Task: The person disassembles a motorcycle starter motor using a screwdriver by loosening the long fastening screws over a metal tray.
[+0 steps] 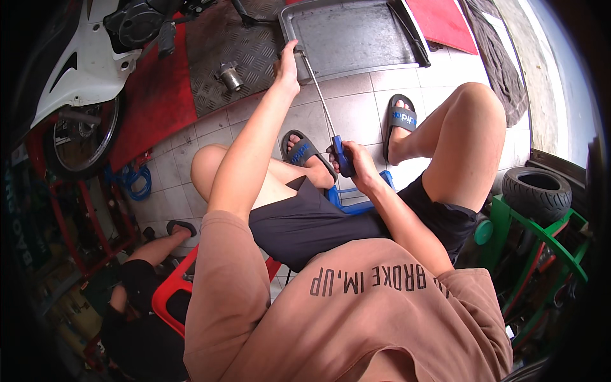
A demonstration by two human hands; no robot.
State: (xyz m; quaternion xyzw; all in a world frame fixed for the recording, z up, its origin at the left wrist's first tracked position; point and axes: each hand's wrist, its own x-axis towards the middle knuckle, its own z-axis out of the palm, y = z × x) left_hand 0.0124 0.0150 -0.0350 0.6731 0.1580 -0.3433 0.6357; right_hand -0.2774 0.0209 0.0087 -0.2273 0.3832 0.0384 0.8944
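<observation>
My right hand (364, 167) is closed round the blue and black handle of a tool (342, 156) that looks like an air blow gun. Its long thin metal tube (320, 92) runs up and away toward my left hand (288, 71). That hand is held out at the near left corner of a grey metal tray (331, 69), beside the tube's far end. A small dark piece (300, 49) shows at its fingertips, too small to name, and the palm side is partly hidden.
A cylindrical metal part (229, 76) stands on the patterned plate (207, 54) to the left. Beyond it is a white motorbike (86, 57). A blue hose (137, 184) lies coiled at left. A tyre (536, 193) rests on a green rack (509, 232) at right. Another person (143, 274) sits lower left.
</observation>
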